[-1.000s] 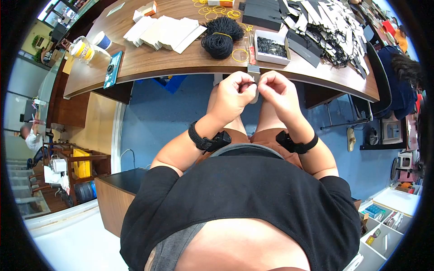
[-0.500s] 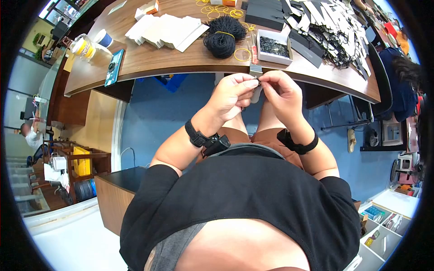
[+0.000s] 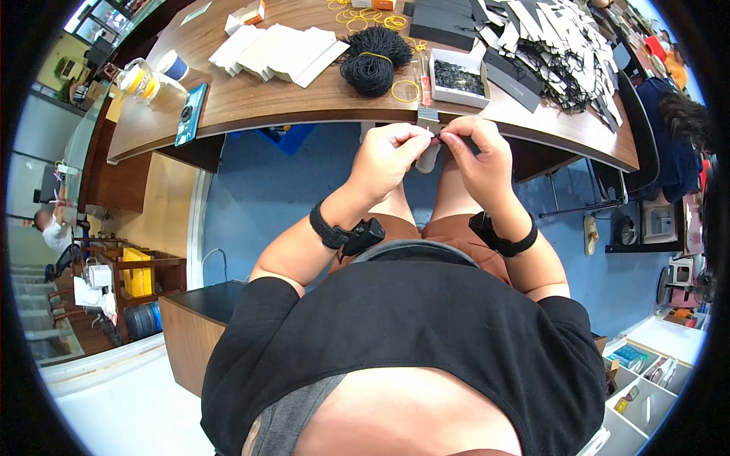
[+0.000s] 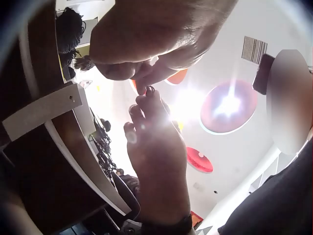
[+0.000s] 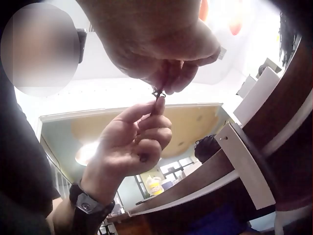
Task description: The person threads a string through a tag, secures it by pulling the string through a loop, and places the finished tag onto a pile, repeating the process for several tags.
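Both hands meet just in front of the table edge, below a grey metal clip [image 3: 427, 116]. My left hand [image 3: 389, 161] pinches a short, thin black cord [image 5: 158, 93] between thumb and fingertips. From the other side, my right hand [image 3: 482, 158] pinches the same cord. Small dark loops of it stick out between the fingertips in the right wrist view; the fingers hide the rest. On the table behind lie a bundle of black cord [image 3: 371, 72] tied with a yellow band and a white box [image 3: 460, 97] of small black pieces.
A heap of black and white strips [image 3: 559, 57] covers the table's right side, beside a black box [image 3: 441, 29]. White card stacks [image 3: 270, 53], yellow rubber bands [image 3: 405, 91] and a red-handled tool [image 3: 426, 90] lie farther left. A phone [image 3: 191, 114] rests at the left edge.
The left hand has turned from curled fingers to thumb over fingertips. The right hand has shifted slightly right, and its fingertips now stand a little apart from the left's with the cord between.
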